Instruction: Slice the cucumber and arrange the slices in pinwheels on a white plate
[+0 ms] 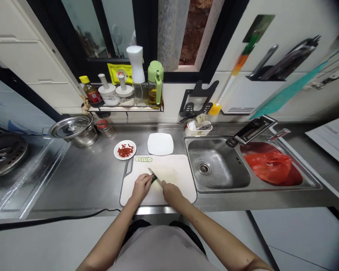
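My right hand [171,192] is closed round the handle of a knife [159,181], its blade slanting up and left over a white cutting board [183,169]. Against the blade's left side lies a piece of dark green cucumber [154,178], mostly covered by fingers. The fingers of my left hand [142,184] are curled on that piece, pressing it to the board. A row of thin cucumber slices [143,159] overlaps along the board's top left. Beyond the board stand a plain white square plate [160,143] and a round plate [116,152] with chopped red bits [125,150].
Right of the board is a double sink [217,165] with a faucet [254,131] and a red plastic bag [268,166]. A lidded steel pot [79,131] and a red-lidded jar [105,128] stand at the back left. A rack [127,109] above holds bottles. A black cable [73,217] crosses the front edge.
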{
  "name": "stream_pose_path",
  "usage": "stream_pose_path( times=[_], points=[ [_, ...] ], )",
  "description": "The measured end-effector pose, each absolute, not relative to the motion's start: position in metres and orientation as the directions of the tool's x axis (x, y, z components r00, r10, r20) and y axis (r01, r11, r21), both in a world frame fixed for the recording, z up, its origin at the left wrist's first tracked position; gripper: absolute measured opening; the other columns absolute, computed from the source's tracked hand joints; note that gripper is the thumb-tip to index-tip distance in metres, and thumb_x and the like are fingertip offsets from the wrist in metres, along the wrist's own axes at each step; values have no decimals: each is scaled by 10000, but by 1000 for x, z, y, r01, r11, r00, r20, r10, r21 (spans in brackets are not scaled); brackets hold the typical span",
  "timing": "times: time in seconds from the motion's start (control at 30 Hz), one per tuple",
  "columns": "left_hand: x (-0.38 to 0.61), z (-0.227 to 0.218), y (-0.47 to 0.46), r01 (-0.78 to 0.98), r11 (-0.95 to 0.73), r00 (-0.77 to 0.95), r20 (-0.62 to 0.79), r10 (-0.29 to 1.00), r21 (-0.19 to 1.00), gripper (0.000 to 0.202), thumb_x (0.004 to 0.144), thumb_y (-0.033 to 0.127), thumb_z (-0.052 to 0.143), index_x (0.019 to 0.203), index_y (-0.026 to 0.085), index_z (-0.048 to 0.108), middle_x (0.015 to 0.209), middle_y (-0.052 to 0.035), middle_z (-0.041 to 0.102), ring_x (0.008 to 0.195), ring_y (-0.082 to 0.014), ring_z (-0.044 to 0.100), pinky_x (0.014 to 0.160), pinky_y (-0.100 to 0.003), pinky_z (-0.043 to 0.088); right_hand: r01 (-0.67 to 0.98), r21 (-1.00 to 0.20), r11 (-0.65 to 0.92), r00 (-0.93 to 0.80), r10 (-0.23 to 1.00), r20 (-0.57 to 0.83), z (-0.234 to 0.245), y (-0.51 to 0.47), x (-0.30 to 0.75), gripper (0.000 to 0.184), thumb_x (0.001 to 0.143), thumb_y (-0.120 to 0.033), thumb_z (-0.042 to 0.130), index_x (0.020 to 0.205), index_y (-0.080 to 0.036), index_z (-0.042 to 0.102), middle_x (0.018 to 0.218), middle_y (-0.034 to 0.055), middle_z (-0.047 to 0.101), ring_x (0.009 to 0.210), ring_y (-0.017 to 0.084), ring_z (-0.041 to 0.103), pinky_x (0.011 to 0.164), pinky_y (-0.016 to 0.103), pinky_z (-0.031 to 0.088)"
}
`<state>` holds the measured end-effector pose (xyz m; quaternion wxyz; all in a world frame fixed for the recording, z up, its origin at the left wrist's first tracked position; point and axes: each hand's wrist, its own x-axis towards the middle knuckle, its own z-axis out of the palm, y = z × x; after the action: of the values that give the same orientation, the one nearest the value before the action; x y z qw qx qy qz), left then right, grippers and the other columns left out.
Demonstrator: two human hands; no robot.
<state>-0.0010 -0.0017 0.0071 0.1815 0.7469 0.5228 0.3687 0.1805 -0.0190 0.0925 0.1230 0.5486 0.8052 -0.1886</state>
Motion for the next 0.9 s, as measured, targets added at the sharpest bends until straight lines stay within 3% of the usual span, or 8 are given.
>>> stream_pose_path(
  times=[0.9],
  points=[
    [-1,10,-2,653,-365,167,344,924,664,229,907,233,497,1024,218,694,928,-61,672,896,-173,602,817,-325,504,922,-237,307,-381,830,-407,78,-6,166,316,857,-36,326,1111,-115,496,905,136,676,931,220,652,788,313,478]
  ],
)
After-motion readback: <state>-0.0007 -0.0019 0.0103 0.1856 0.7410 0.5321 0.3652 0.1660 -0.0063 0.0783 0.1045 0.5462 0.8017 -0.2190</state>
